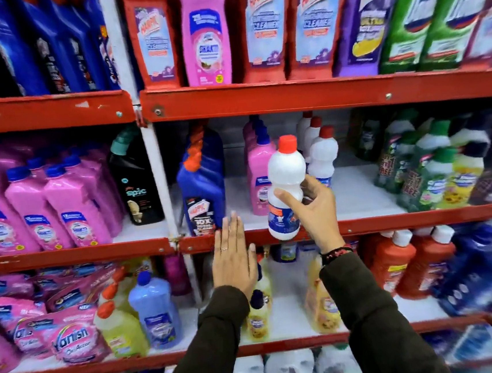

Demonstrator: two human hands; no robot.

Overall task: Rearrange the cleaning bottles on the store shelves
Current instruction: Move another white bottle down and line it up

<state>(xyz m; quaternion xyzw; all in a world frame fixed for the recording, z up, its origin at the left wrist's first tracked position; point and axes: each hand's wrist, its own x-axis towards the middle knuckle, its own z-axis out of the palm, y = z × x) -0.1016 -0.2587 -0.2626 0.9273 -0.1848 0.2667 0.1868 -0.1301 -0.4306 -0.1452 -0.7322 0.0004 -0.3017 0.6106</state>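
My right hand point(316, 209) grips a white bottle with a red cap point(285, 179) around its middle and holds it upright in front of the middle shelf's red edge point(392, 221). Behind it on that shelf stands a row of matching white bottles point(322, 152). My left hand point(235, 259) is flat, fingers together and pointing up, and holds nothing; its fingertips reach the shelf edge just below a blue Harpic bottle point(203, 178). A pink bottle point(259, 170) stands between the blue one and the white row.
Pink bottles point(60, 210) and a black Spic bottle point(136, 185) fill the left bay. Green and purple bottles point(435, 168) crowd the right. The top shelf holds tall red, pink, purple and green bottles. Below are yellow, blue and red bottles and pink Vanish pouches point(70, 335).
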